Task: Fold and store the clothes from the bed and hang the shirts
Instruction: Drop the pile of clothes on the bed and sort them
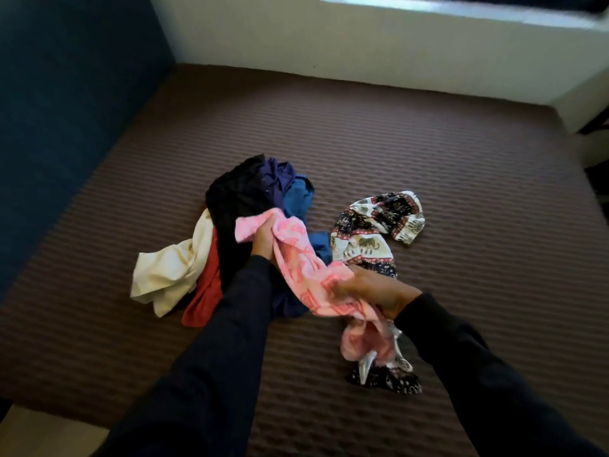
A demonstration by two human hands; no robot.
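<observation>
A brown ribbed bed (428,143) fills the view, set against a blue headboard (66,110) and a pale wall (329,37). On its middle lies a heap of clothes: a black garment (234,206), a cream shirt (171,272), an elephant-print garment (372,225), a blue garment (298,201), a purple one (275,174) and a red one (206,298). A pink patterned garment (296,255) stretches above the heap, gripped at its far end by the left hand (263,240) and bunched nearer by the right hand (372,291). Both arms wear dark sleeves (224,357).
</observation>
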